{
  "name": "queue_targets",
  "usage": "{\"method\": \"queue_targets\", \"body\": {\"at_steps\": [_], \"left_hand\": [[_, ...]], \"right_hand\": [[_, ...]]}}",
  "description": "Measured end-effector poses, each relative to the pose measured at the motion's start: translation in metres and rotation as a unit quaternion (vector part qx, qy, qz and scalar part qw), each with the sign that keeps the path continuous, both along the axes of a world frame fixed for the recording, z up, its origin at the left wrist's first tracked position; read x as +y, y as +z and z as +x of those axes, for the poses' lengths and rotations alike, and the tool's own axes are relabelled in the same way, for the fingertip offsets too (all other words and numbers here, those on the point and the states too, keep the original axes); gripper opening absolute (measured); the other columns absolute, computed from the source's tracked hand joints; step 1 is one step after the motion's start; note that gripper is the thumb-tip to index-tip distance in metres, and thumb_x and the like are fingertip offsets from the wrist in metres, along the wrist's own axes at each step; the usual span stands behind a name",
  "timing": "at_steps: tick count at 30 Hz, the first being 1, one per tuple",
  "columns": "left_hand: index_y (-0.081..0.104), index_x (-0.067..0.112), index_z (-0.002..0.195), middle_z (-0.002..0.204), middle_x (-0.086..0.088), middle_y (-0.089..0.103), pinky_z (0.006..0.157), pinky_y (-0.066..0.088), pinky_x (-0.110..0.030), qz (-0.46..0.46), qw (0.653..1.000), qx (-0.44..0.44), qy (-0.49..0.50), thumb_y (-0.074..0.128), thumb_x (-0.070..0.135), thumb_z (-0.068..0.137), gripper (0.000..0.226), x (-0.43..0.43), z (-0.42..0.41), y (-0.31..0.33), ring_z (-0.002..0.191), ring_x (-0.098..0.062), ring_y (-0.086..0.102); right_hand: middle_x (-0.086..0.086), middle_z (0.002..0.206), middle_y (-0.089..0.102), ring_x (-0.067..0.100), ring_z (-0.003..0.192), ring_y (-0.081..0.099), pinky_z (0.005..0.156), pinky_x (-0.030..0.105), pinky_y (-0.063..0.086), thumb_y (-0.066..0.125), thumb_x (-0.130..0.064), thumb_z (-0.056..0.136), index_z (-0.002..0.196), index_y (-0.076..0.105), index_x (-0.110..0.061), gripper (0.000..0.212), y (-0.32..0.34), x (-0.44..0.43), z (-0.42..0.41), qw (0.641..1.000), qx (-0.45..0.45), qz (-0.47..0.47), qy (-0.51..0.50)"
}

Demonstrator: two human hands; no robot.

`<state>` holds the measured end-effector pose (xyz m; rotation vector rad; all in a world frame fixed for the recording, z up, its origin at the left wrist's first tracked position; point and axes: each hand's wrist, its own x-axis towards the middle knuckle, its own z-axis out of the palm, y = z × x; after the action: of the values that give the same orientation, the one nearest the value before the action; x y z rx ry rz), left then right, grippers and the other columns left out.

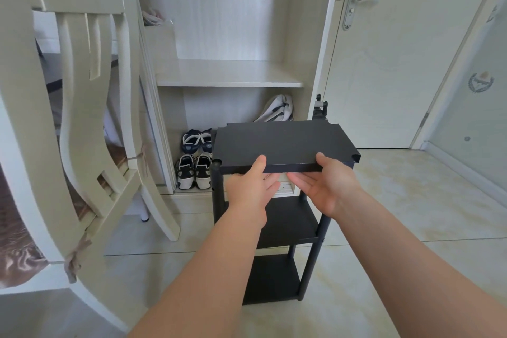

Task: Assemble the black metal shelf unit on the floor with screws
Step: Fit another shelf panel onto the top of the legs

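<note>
Your fingers [270,182] on the left hand [251,189] reach under the front edge of the top panel [282,143], with the thumb pressed on its upper face, so the hand is clamped on it. Your right hand [329,184] grips the same edge just beside it, thumb on top, fingers spread below. The fingertips of both hands are partly hidden beneath the panel, and no screws can be made out.

The panel sits over the black shelf unit [285,228], which stands upright on the pale tiled floor [397,200]. Its rear posts and back corners are hidden by the panel; only the front left post [216,189] shows clearly at the top. Two lower shelves are visible below.

Behind the unit an open wardrobe [227,74] holds two pairs of shoes [194,162] on its bottom and a white bag [277,108] partly hidden by the panel. A cream chair [90,107] crowds the left side, cut off by the frame. A closed door with a lever handle [356,0] stands to the right.
</note>
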<state>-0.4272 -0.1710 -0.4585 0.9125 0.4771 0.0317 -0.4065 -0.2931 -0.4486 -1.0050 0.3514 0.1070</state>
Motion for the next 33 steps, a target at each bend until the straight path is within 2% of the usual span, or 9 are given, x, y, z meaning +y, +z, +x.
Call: {"method": "queue_targets", "body": {"at_steps": [3, 4, 7, 9, 12, 16, 21, 26, 33], "left_hand": [[0.061, 0.008, 0.121, 0.113, -0.010, 0.072, 0.075, 0.061, -0.034, 0.115, 0.988, 0.029, -0.102, 0.070, 0.037, 0.093, 0.041, 0.017, -0.004, -0.008, 0.097, -0.024, 0.072], [0.063, 0.012, 0.119, 0.110, -0.006, 0.072, 0.077, 0.060, -0.034, 0.196, 0.964, 0.062, -0.166, 0.071, 0.040, 0.091, 0.040, 0.026, -0.008, -0.009, 0.095, -0.021, 0.072], [0.064, 0.013, 0.104, 0.097, -0.002, 0.072, 0.065, 0.055, -0.023, 0.456, 0.818, 0.163, -0.310, 0.067, 0.047, 0.092, 0.035, 0.055, -0.019, -0.012, 0.077, -0.011, 0.068], [0.060, 0.008, 0.101, 0.085, -0.004, 0.066, 0.054, 0.048, -0.021, 0.542, 0.768, 0.200, -0.278, 0.065, 0.043, 0.094, 0.036, 0.074, -0.019, -0.016, 0.064, -0.011, 0.060], [0.048, 0.008, 0.124, 0.083, -0.006, 0.057, 0.058, 0.047, -0.027, 0.581, 0.779, 0.180, -0.153, 0.071, 0.038, 0.090, 0.051, 0.094, -0.012, -0.027, 0.071, -0.018, 0.062], [0.039, 0.021, 0.142, 0.108, -0.005, 0.062, 0.054, 0.050, -0.024, 0.520, 0.841, 0.072, -0.130, 0.066, 0.028, 0.095, 0.055, 0.091, -0.005, -0.043, 0.075, -0.018, 0.064], [0.047, 0.021, 0.140, 0.127, -0.005, 0.060, 0.087, 0.060, -0.039, 0.525, 0.846, 0.002, -0.089, 0.057, 0.024, 0.101, 0.041, 0.085, 0.000, -0.060, 0.099, -0.026, 0.068], [0.049, 0.019, 0.140, 0.128, -0.004, 0.059, 0.066, 0.053, -0.020, 0.531, 0.842, -0.019, -0.092, 0.057, 0.021, 0.101, 0.040, 0.088, 0.002, -0.063, 0.097, -0.026, 0.068], [0.049, 0.019, 0.140, 0.122, -0.001, 0.058, 0.065, 0.052, -0.019, 0.542, 0.835, -0.034, -0.092, 0.056, 0.021, 0.101, 0.040, 0.090, 0.005, -0.067, 0.095, -0.026, 0.069]], "right_hand": [[0.027, 0.109, 0.067, 0.037, 0.093, 0.072, 0.070, 0.039, 0.062, 0.043, -0.017, 0.109, 0.133, 0.048, -0.002, 0.029, 0.000, 0.000, 0.001, 1.000, -0.003, 0.000, 0.004], [0.028, 0.111, 0.066, 0.038, 0.094, 0.072, 0.070, 0.039, 0.062, 0.043, -0.017, 0.109, 0.135, 0.048, -0.002, 0.030, -0.001, 0.000, 0.002, 1.000, -0.003, 0.000, 0.004], [0.027, 0.111, 0.067, 0.038, 0.094, 0.073, 0.068, 0.041, 0.062, 0.044, -0.017, 0.109, 0.136, 0.048, -0.004, 0.030, -0.001, -0.001, 0.003, 1.000, 0.006, -0.004, 0.001], [0.026, 0.111, 0.068, 0.038, 0.095, 0.073, 0.068, 0.042, 0.063, 0.044, -0.016, 0.109, 0.135, 0.048, -0.006, 0.029, 0.000, -0.002, 0.003, 1.000, 0.010, -0.004, -0.004], [0.025, 0.111, 0.068, 0.038, 0.094, 0.073, 0.071, 0.043, 0.063, 0.046, -0.016, 0.108, 0.135, 0.048, -0.007, 0.028, 0.000, -0.002, 0.003, 1.000, 0.013, -0.011, -0.010], [0.025, 0.109, 0.068, 0.037, 0.091, 0.073, 0.071, 0.041, 0.063, 0.046, -0.016, 0.108, 0.133, 0.049, -0.007, 0.027, 0.000, 0.001, 0.003, 0.999, 0.009, -0.027, -0.022], [0.025, 0.108, 0.069, 0.037, 0.089, 0.074, 0.069, 0.041, 0.063, 0.046, -0.016, 0.108, 0.128, 0.051, -0.007, 0.023, 0.001, 0.001, 0.002, 0.999, 0.010, -0.032, -0.031], [0.025, 0.108, 0.068, 0.037, 0.087, 0.073, 0.073, 0.043, 0.063, 0.045, -0.014, 0.107, 0.124, 0.050, -0.006, 0.019, 0.003, 0.001, 0.003, 0.998, 0.011, -0.040, -0.042], [0.019, 0.098, 0.070, 0.033, 0.080, 0.075, 0.077, 0.043, 0.064, 0.047, -0.015, 0.106, 0.123, 0.050, -0.010, 0.019, 0.001, 0.005, 0.010, 0.996, 0.018, -0.059, -0.071]]}}
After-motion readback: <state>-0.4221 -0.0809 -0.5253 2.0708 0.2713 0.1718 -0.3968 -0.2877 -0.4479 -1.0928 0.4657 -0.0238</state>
